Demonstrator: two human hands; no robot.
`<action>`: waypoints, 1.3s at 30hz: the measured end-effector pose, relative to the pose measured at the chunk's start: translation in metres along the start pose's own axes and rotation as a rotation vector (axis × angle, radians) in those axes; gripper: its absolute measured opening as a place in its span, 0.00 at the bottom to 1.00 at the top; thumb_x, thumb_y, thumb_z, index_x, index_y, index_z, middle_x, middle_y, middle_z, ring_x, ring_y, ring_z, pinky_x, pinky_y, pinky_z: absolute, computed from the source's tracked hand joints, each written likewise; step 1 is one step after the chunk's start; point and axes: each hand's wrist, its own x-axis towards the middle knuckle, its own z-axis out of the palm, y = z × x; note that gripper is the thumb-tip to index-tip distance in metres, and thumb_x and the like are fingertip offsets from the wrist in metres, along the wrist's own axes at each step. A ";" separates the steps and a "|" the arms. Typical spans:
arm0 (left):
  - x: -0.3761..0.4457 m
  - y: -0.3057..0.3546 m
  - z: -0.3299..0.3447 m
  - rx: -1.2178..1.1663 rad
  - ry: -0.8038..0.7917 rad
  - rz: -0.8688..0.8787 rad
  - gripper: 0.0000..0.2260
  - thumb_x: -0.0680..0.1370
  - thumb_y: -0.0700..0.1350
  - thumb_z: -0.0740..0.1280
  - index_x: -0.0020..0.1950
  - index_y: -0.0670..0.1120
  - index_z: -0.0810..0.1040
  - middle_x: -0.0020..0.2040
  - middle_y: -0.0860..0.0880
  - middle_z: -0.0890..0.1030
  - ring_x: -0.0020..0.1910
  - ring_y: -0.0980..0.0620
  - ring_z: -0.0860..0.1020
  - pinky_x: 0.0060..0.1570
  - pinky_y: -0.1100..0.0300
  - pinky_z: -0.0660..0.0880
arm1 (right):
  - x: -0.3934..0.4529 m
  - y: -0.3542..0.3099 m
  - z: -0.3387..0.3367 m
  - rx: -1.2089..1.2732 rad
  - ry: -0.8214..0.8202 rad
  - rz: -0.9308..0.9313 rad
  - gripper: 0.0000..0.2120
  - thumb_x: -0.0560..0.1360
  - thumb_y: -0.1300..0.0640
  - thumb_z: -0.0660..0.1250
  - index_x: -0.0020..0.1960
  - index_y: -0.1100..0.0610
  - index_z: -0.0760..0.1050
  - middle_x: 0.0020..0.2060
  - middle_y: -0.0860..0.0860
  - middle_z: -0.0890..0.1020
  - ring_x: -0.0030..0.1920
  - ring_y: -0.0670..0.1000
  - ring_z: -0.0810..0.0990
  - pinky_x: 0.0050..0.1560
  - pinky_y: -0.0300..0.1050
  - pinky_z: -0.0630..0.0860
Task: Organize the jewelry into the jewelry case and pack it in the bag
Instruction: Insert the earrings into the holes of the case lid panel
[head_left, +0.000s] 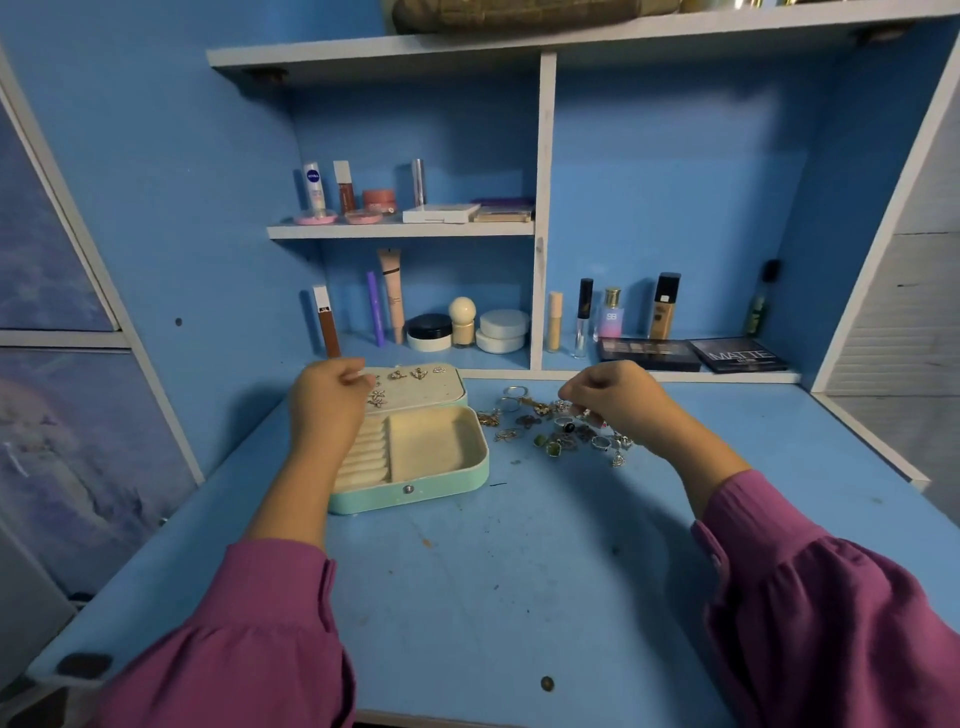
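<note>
Desk: a blue desk top (467, 597), scuffed, with purple sleeves (234, 639) over its near edge.
Jewelry case: a mint jewelry case (415, 488) lies open just right of the left fingers, ring rolls and an empty tray inside.
Left hand: the left hand (327, 400) is curled over the case's lid (421, 392), fingertips pinched together by the earrings (408, 374) pinned there; whether they hold one I cannot tell.
Right hand: the right hand (618, 395) curls down into the jewelry pile (556, 428); fingers bunched, their grip hidden.
Beyond the fingers: cosmetic bottles (613, 314), jars (501, 330) and a MATTE palette (737, 355) line the shelves.
</note>
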 end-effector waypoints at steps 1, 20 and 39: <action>-0.006 0.008 0.007 0.004 -0.014 0.041 0.12 0.76 0.38 0.69 0.59 0.40 0.81 0.55 0.43 0.81 0.52 0.48 0.79 0.55 0.60 0.71 | -0.002 0.002 -0.005 -0.043 -0.021 0.000 0.09 0.77 0.56 0.67 0.39 0.57 0.80 0.28 0.49 0.78 0.24 0.45 0.69 0.22 0.33 0.65; -0.108 0.070 0.105 -0.019 -0.451 0.226 0.08 0.75 0.39 0.69 0.52 0.45 0.84 0.50 0.49 0.84 0.46 0.54 0.78 0.53 0.60 0.75 | -0.016 0.022 -0.035 -0.394 -0.268 0.085 0.06 0.67 0.58 0.77 0.44 0.54 0.84 0.36 0.50 0.83 0.34 0.47 0.77 0.31 0.35 0.71; -0.033 0.048 0.057 -0.191 -0.216 0.021 0.09 0.73 0.34 0.69 0.47 0.47 0.82 0.44 0.49 0.82 0.44 0.52 0.80 0.50 0.61 0.76 | 0.003 -0.013 0.006 -0.148 -0.162 -0.076 0.06 0.76 0.60 0.66 0.44 0.59 0.82 0.29 0.52 0.78 0.22 0.44 0.70 0.24 0.34 0.66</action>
